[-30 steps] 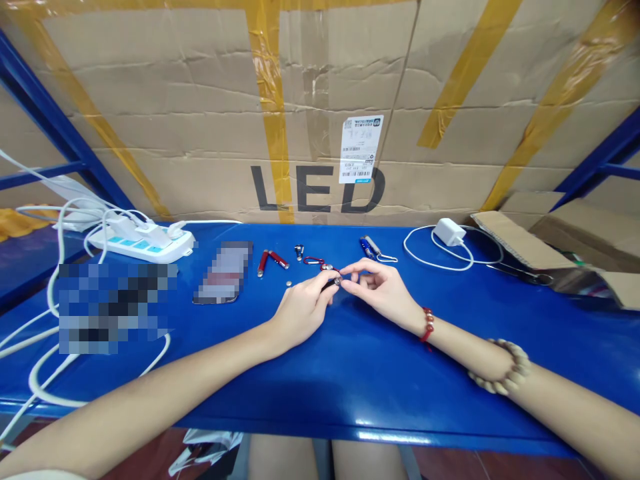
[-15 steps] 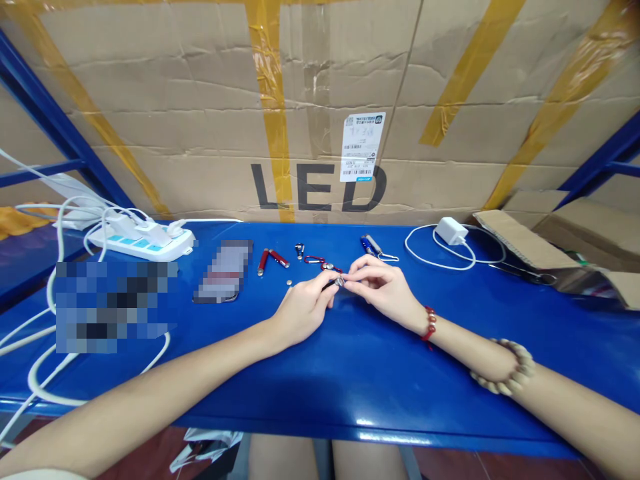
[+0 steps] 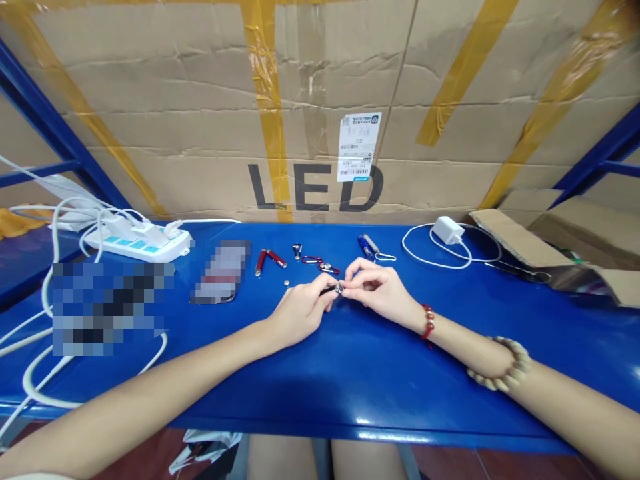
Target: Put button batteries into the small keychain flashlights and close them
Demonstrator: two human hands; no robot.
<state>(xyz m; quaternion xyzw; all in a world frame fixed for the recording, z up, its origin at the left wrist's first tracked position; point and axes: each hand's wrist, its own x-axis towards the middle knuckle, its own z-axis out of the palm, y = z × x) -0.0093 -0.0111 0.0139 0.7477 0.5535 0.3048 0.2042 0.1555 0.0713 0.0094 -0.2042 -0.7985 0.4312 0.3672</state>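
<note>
My left hand (image 3: 300, 308) is closed round a small dark tube with a shiny silver end (image 3: 339, 289), which sticks out past the thumb and forefinger. The fingertips of my right hand (image 3: 377, 288) pinch at that silver end; whether a separate small part is between them I cannot tell. Just beyond the hands lie a red carabiner clip (image 3: 313, 260) and a second red clip with a silver round piece (image 3: 327, 268). A small silver disc, like a button cell (image 3: 287, 283), lies left of my left hand. A short black-and-silver part (image 3: 297, 251) is farther back.
Two red tubes (image 3: 269, 260) and a phone-shaped blurred item (image 3: 220, 272) lie left on the blue table (image 3: 320, 393). Blue and silver tubes (image 3: 369, 247) with a clip lie behind my right hand. A white charger (image 3: 447, 230), scissors (image 3: 525, 272), power strip (image 3: 140, 243) and cardboard box surround them.
The view has shifted slightly. My right fingertips have moved a little at the silver end, with the fingers more curled. My left hand keeps its hold on the tube.
</note>
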